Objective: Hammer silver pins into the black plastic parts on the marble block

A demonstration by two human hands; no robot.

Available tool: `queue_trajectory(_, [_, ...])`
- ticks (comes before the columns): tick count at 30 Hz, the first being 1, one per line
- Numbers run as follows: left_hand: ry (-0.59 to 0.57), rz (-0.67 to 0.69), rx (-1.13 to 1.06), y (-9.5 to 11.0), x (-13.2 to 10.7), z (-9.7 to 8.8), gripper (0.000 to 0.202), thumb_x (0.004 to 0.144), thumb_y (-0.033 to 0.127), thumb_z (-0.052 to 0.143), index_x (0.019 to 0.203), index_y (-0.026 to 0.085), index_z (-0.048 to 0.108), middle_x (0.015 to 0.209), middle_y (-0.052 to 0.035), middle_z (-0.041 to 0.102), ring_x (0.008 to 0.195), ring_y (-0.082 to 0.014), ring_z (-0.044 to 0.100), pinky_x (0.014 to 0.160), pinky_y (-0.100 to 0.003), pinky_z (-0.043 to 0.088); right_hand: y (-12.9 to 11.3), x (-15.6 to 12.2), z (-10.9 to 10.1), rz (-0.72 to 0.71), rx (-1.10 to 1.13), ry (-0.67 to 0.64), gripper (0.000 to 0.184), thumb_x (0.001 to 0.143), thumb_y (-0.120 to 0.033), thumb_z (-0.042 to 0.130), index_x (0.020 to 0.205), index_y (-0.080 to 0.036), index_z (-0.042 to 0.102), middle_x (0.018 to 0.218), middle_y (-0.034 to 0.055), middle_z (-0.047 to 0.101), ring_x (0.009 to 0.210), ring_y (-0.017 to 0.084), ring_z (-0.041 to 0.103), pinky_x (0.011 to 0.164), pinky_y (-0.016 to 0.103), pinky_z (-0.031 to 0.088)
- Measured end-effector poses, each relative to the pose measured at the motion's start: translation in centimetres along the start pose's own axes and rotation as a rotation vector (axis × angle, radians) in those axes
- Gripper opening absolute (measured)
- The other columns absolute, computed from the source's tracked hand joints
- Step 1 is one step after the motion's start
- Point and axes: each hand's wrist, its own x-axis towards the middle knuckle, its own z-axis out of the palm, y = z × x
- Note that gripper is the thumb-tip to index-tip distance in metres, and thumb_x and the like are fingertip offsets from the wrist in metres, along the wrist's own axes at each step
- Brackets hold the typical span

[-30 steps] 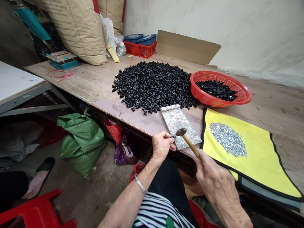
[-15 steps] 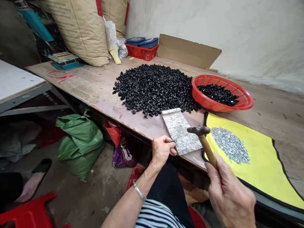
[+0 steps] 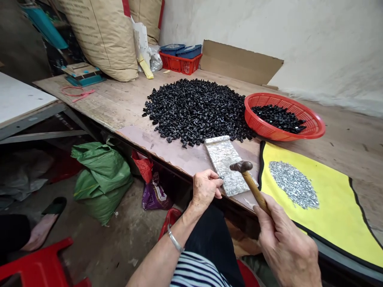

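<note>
The person's right grip (image 3: 289, 241) is closed around a wooden-handled hammer (image 3: 255, 192), its head over a mottled grey slab (image 3: 220, 156). The left grip (image 3: 205, 188) pinches a small black piece (image 3: 221, 177) at the slab's left edge. Farther along the surface (image 3: 119, 95), silvery bits (image 3: 295, 184) lie on a yellow cloth (image 3: 335, 217); beyond, a red basket (image 3: 317, 126) of black pieces (image 3: 278, 118) stands beside a large black heap (image 3: 194, 111).

Against a wall (image 3: 317, 52), leaning cardboard (image 3: 239, 61) beside a red basket (image 3: 181, 64) holding blue containers (image 3: 189, 52); on the floor (image 3: 119, 245), a green sack (image 3: 101, 179) and red stool (image 3: 42, 261).
</note>
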Motion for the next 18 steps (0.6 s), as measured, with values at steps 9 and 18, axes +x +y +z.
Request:
queue_trajectory(9, [0.005, 0.035, 0.032, -0.1, -0.1, 0.0, 0.014, 0.061, 0.009, 0.058, 0.052, 0.017, 0.05, 0.028, 0.0059, 0.047, 0.026, -0.0093, 0.046, 0.031, -0.015, 0.03, -0.8, -0.2, 1.3, -0.053, -0.159, -0.133, 0.03, 0.087, -0.021, 0.045, 0.11, -0.012, 0.062, 0.068, 0.0046, 0.069, 0.038, 0.011, 0.053, 0.038, 0.025, 0.034])
queue_trajectory(18, [0.005, 0.028, 0.0, -0.2, 0.1, -0.1, 0.014, 0.06, 0.008, 0.057, 0.051, 0.017, 0.05, 0.028, 0.0053, 0.047, 0.026, -0.01, 0.047, 0.032, -0.016, 0.031, -1.3, -0.5, 1.6, -0.042, -0.15, -0.102, 0.033, 0.085, -0.018, 0.048, 0.116, -0.011, 0.059, 0.074, 0.0054, 0.071, 0.042, 0.012, 0.056, 0.043, 0.024, 0.037])
